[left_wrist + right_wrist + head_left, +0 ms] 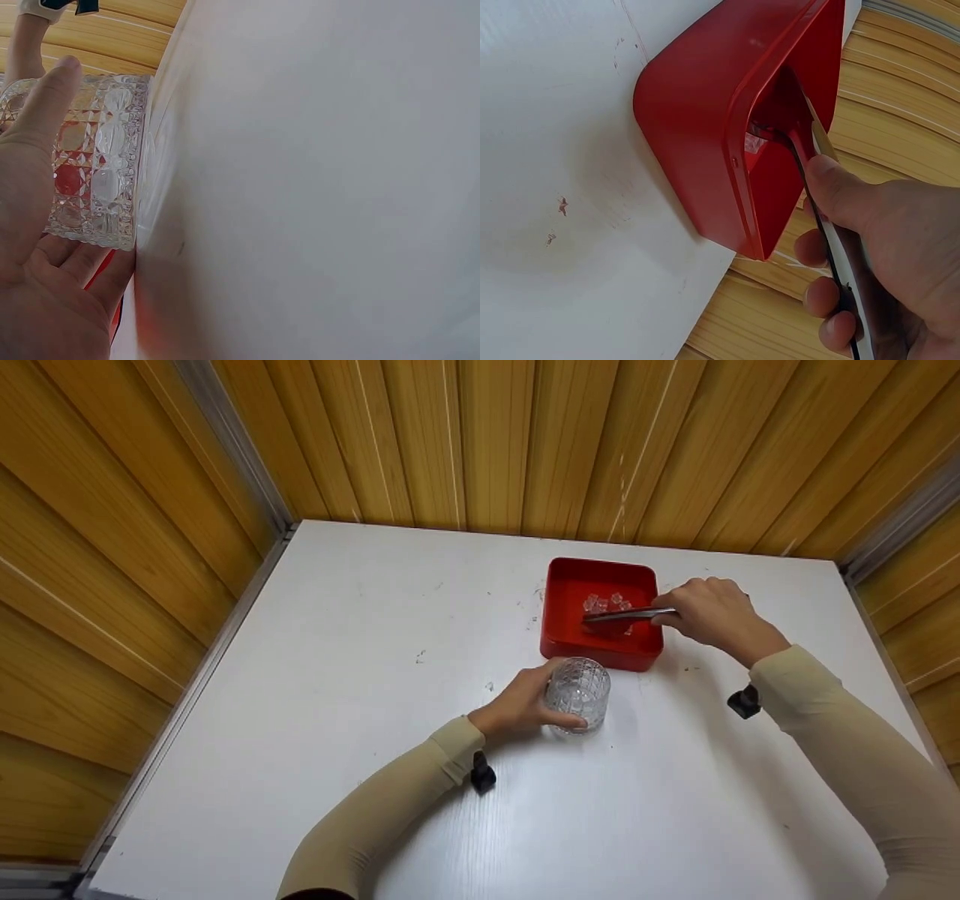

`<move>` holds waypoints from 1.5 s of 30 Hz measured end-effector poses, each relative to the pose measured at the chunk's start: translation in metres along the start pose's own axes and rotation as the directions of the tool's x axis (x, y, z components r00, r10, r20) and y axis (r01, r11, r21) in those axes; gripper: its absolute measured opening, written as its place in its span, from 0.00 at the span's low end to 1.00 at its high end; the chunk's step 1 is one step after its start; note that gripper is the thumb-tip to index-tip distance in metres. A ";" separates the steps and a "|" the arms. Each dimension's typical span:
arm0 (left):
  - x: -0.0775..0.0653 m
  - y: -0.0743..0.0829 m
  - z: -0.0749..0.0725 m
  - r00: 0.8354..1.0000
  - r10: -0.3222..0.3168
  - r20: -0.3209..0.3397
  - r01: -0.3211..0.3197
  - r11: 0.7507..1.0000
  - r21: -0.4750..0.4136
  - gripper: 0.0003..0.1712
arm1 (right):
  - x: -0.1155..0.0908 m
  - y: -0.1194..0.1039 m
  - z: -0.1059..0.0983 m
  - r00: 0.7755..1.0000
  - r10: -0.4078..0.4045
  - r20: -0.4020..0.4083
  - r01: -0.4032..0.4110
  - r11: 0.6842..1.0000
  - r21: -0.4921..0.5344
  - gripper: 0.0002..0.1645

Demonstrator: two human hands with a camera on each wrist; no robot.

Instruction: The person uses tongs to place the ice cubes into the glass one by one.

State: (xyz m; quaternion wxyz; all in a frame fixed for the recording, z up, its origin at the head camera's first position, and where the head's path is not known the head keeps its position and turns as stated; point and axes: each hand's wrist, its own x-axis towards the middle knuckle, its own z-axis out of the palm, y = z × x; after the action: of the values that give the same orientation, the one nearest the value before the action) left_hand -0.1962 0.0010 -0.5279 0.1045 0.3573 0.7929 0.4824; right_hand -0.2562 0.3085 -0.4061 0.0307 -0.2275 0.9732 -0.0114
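Note:
In the head view my left hand (525,701) holds a clear cut-glass tumbler (581,694), thumb on the near side and fingers round the far side. The tumbler (109,161) stands upright on the table, as the left wrist view shows. My right hand (709,611) grips metal tongs (637,614), whose tips reach down into a square red box (592,654). Several clear ice-like pieces (600,604) lie on the box floor near the tips. In the right wrist view, one clear piece (754,141) shows by the tongs (843,255); I cannot tell whether they pinch it.
The white table (360,660) carries small dark marks. Wood-patterned panels (487,442) rise along its back and sides, with a metal frame strip (232,442) at the left corner. The tumbler stands close to the box's near wall.

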 end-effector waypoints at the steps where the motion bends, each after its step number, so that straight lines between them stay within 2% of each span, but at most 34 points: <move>1: 0.000 0.000 0.000 1.000 0.002 0.000 -0.002 1.000 0.006 0.52 | 0.000 0.000 0.000 1.000 0.003 0.001 -0.003 1.000 0.003 0.13; 14: 0.001 -0.001 0.000 1.000 0.016 0.004 -0.016 1.000 -0.009 0.51 | -0.010 0.004 -0.008 0.999 0.006 -0.053 -0.005 1.000 0.024 0.12; 19: 0.000 -0.002 0.000 1.000 0.007 0.006 -0.007 1.000 -0.011 0.51 | -0.016 0.006 -0.011 0.998 0.011 -0.065 -0.010 1.000 0.017 0.14; 27: 0.000 -0.001 0.001 1.000 -0.022 0.012 0.022 1.000 -0.010 0.50 | -0.029 0.003 -0.024 0.991 -0.001 -0.130 0.005 0.999 0.036 0.13; 35: -0.001 -0.001 0.000 0.999 -0.041 0.015 0.041 0.999 -0.010 0.50 | -0.046 -0.006 -0.030 0.976 -0.035 -0.213 0.041 0.999 0.021 0.14; 41: 0.000 0.000 0.000 1.000 -0.026 0.017 0.026 1.000 -0.012 0.51 | -0.058 -0.010 -0.030 0.955 -0.079 -0.285 0.082 0.997 -0.002 0.14; 45: 0.000 0.000 0.000 0.999 -0.029 0.016 0.029 1.000 -0.013 0.51 | -0.065 -0.015 -0.030 0.947 -0.102 -0.305 0.104 0.995 -0.008 0.15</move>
State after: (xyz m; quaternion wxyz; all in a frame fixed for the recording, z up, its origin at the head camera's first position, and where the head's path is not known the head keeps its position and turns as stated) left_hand -0.1962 0.0013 -0.5276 0.1198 0.3489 0.7940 0.4832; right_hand -0.1938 0.3244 -0.3726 -0.1197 -0.2735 0.9530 -0.0519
